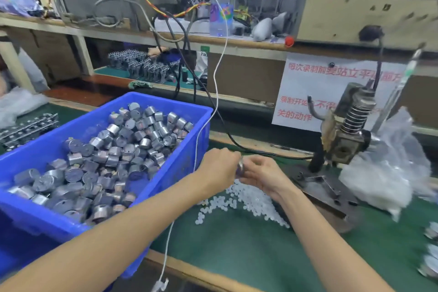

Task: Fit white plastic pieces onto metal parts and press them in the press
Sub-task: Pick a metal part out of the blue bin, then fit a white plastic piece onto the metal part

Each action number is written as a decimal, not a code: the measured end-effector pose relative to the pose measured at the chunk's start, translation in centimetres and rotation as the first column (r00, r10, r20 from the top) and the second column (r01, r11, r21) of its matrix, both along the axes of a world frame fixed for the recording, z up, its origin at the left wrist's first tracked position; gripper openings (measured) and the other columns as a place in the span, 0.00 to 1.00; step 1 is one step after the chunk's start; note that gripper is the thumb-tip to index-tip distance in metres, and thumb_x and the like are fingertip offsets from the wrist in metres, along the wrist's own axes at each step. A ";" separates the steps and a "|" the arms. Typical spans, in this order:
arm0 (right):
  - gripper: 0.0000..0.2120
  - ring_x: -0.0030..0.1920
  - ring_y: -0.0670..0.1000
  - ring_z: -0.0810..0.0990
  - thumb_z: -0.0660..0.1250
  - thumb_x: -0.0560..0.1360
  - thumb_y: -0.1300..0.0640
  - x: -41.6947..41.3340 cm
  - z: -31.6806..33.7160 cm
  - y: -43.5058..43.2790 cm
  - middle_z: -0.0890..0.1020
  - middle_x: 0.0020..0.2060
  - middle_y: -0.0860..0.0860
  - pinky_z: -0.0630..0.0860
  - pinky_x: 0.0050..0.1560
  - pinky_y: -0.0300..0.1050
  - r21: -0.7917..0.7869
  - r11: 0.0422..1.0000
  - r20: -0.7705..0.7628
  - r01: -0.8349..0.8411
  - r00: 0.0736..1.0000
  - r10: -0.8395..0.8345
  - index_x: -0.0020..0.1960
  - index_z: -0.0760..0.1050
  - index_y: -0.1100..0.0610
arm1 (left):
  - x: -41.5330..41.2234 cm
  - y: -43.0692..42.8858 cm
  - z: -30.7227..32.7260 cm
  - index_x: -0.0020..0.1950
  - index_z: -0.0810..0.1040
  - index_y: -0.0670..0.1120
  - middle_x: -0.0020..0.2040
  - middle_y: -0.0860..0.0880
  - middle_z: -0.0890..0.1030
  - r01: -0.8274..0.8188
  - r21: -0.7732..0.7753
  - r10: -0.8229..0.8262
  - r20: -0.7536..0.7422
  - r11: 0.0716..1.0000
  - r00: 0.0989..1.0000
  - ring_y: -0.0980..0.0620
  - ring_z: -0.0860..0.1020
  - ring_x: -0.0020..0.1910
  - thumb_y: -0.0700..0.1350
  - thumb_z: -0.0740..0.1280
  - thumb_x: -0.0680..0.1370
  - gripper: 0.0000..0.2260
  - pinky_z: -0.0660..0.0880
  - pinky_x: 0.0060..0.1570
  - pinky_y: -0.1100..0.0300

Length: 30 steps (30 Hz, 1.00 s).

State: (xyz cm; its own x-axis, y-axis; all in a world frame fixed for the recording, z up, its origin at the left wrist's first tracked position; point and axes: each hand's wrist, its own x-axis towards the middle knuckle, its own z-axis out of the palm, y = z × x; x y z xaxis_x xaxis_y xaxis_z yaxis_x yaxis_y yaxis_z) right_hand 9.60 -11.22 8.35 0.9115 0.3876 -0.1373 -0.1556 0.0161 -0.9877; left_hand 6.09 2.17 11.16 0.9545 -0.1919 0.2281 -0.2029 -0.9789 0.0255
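Two bare forearms reach in from the bottom edge and meet over the green mat [248, 258]. The left hand [219, 168] has its fingers curled round a small round metal part [240, 169], gripping it just above the mat. The right hand [262, 176] comes at the same part from the other side, its bent fingers and thumb pinching the part's face; whether a white piece sits under those fingertips is hidden.

Right below and beside the hands lies a loose heap of white plastic pieces [246, 200], spreading over the mat toward the camera. On the left stands a blue bin [166, 100], touching the left forearm and piled with more metal parts [113, 149], grey and silver cylinders lying every way.

To the right of the hands stands the press [348, 130], with a coiled spring round its upright shaft and a dark base plate [328, 188] flat on the mat; nothing can be made out under its ram. A crumpled clear plastic bag [388, 173] lies just beside the press on its far right.

A thin white cable [218, 83] hangs down past the bin. Behind, a paper sign [305, 92] with red writing is stuck under a shelf, where a water bottle [221, 0] stands upright
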 end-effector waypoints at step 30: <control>0.07 0.37 0.41 0.77 0.64 0.78 0.61 -6.3 -9.3 -4.0 0.80 0.39 0.47 0.75 0.45 0.40 -0.215 0.917 0.449 0.335 0.868 -0.212 0.53 0.73 0.52 | -4.2 -2.4 -11.6 0.40 0.79 0.49 0.36 0.58 0.76 0.081 -0.588 -0.113 -0.018 0.805 0.993 0.59 0.70 0.40 0.45 0.70 0.74 0.03 0.69 0.45 0.60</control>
